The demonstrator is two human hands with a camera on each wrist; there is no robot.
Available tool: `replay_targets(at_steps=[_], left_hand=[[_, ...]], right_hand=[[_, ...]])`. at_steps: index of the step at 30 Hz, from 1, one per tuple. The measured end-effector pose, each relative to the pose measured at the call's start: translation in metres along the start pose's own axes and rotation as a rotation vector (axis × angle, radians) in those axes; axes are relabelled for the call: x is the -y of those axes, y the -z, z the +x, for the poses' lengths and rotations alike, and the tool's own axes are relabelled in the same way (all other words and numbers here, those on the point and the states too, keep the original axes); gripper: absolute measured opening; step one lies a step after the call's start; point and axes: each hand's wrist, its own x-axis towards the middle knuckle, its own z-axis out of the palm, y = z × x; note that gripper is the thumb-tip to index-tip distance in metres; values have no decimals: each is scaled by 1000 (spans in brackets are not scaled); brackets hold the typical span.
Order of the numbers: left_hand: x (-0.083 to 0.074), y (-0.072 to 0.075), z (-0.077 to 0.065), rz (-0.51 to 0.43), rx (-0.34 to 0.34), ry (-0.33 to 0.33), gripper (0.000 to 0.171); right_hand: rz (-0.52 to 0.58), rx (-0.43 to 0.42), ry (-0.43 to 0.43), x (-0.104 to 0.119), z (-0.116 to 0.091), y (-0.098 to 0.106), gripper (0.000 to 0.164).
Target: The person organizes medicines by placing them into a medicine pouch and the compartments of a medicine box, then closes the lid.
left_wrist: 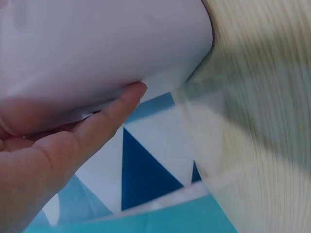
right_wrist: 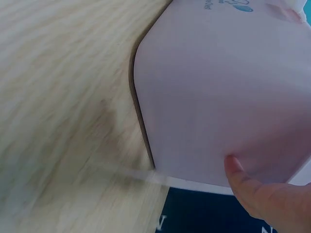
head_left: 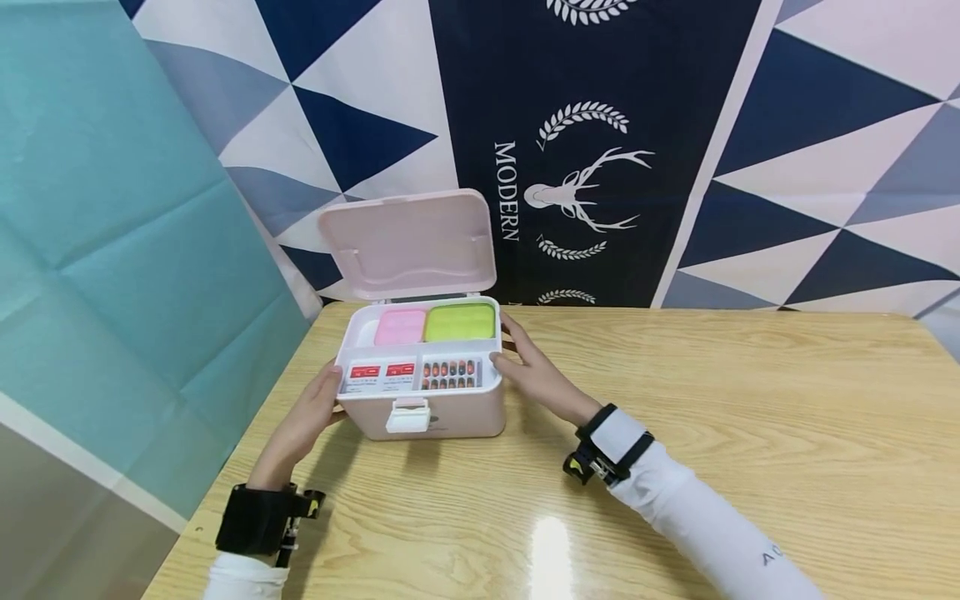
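Observation:
A pale pink medicine box [head_left: 457, 414] stands on the table with its lid [head_left: 412, 246] raised and its white latch [head_left: 408, 417] hanging down in front. My left hand [head_left: 306, 417] grips its left side, the thumb near the rim; the left wrist view shows a finger [left_wrist: 114, 110] along the wall. On the right side my right hand [head_left: 536, 375] holds the box, thumb at the rim and fingers against the outside. Inside lie a pink case [head_left: 401, 327], a green case [head_left: 461, 322], red-and-white packs [head_left: 365, 379] and a capsule blister pack [head_left: 450, 375].
The wooden table [head_left: 720, 433] extends to the right and front of the box. Behind it hangs a patterned cloth [head_left: 360, 108] with triangles and a deer head; a teal cloth [head_left: 112, 208] hangs at the left edge.

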Motion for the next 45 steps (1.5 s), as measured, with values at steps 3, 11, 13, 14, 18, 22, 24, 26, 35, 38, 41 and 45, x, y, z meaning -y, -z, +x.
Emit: replay_targets(at_steps=[3,11,13,14,18,22,24,26,35,38,41,45], left_hand=[[-3,-13,0,-10,3,-7,55],[-8,-47,0,-73,6,-38,52],[-10,-55,-1,-87,5,-42,51],[-11,-59,-1,-89,5,-41,51],[-16,-74,-2,-87,23,-48,52],[-21,-90,-2,-85,54,-74,52],[-25,-99,-1,-79,76,-87,52],[-28,-107,-1,-71,98,-99,53],[-39,-138,-2,-14,155,-145,54],[-43,-149,-3,-1,193,-154,54],[-47,-160,-3,-6,232,-159,55],[-52,-173,-3,-15,266,-152,56]], right_hand=[[-3,-11,9,-1,-12,9,61],[-1,-20,23,-5,-43,34,60],[-1,-21,21,-6,-50,40,60],[0,-20,20,-6,-54,42,60],[-3,-19,5,-6,-69,55,60],[-12,-18,-14,-5,-85,69,59],[-20,-22,-24,-5,-94,76,59],[-31,-32,-38,-4,-103,82,59],[-89,-73,-64,-2,-136,106,56],[-117,-85,-84,-2,-148,115,55],[-137,-102,-116,-2,-159,123,54],[-164,-123,-124,-3,-171,133,52]])
